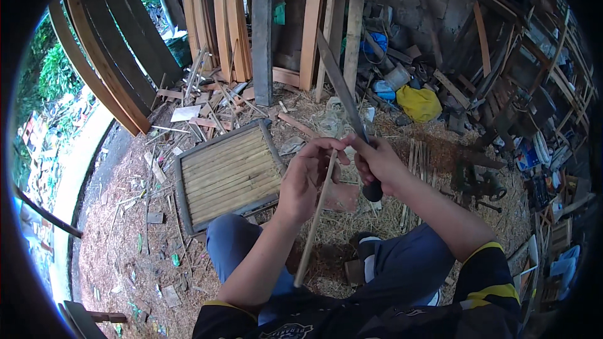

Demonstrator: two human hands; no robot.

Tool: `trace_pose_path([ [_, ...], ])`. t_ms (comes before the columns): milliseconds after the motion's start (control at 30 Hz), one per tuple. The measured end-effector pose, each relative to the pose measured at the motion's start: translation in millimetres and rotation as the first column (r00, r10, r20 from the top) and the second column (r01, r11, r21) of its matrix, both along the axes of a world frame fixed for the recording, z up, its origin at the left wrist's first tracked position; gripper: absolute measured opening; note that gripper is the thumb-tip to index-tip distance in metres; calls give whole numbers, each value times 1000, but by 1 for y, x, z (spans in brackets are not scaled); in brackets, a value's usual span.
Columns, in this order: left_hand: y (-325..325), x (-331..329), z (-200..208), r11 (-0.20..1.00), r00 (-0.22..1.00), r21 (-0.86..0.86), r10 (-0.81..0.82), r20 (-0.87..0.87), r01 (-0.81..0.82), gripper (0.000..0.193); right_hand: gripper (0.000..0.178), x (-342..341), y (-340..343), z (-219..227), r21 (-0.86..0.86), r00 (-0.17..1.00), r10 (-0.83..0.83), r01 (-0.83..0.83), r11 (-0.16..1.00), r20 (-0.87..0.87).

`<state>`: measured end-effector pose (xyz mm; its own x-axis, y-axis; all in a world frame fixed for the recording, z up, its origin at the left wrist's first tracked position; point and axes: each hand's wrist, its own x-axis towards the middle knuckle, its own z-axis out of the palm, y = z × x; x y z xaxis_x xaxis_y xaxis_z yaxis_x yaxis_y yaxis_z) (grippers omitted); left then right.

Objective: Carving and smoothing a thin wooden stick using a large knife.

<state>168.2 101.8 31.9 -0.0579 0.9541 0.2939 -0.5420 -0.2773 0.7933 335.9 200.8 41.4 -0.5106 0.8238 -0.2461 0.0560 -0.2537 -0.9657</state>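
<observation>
Your knife (343, 85) shows dull metal, your stick (319, 213) bare matt wood; at the frame's upper left, planks (233, 25) look smooth, wooden.

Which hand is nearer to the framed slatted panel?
Left: the left hand, holding a thin stick, is just right of the panel; the right hand, gripping the knife, is farther right.
</observation>
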Motion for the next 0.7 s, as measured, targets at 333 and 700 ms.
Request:
trace_pose_path([
  [333, -9, 16, 6, 971, 961, -183, -190, -201, 154, 31, 26, 27, 29, 12, -76, 966, -194, 183, 980, -172],
  [700, -11, 25, -9, 849, 881, -471, -393, -264, 237, 29, 21, 71, 52, 25, -28, 859, -384, 399, 917, -339],
])
